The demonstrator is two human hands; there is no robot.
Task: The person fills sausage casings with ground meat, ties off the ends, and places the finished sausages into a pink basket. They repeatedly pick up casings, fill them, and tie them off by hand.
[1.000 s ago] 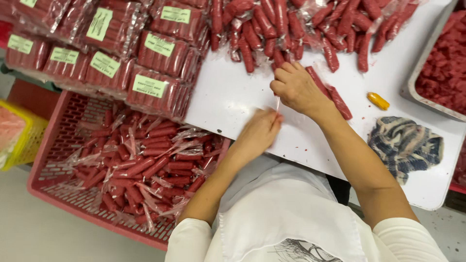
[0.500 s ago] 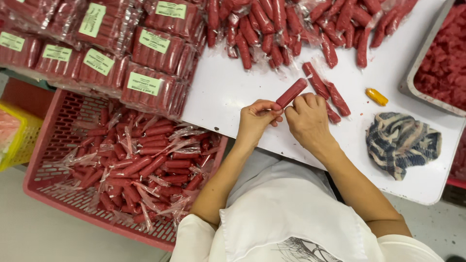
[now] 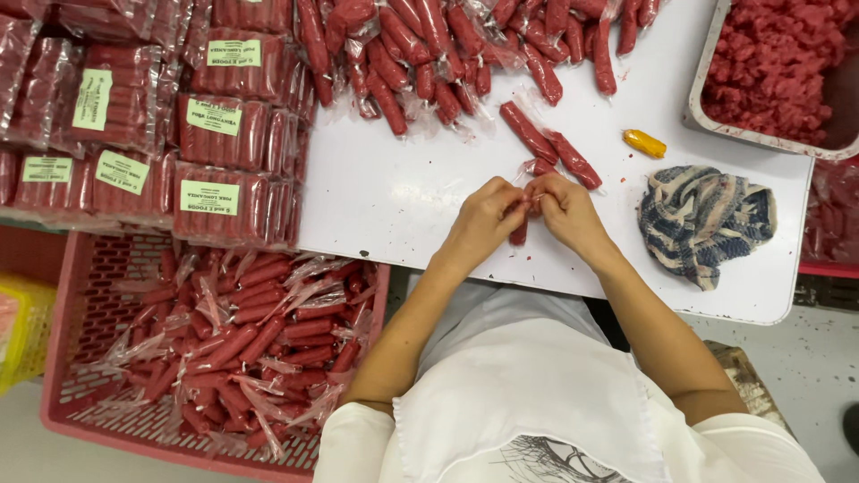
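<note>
We are in a small meat-packing workroom, a food production place rather than a home kitchen. Beyond our hands lies a heap of red sausages (image 3: 429,54) in clear wrap on a white worktable (image 3: 394,197). To the left of our left hand (image 3: 488,219) stand stacks of labelled sealed sausage packs (image 3: 224,152), and below them a red plastic crate (image 3: 67,358) full of wrapped sausages. Beyond our right hand (image 3: 564,210), to the right, sits a steel tray of red minced meat (image 3: 769,63).
</note>
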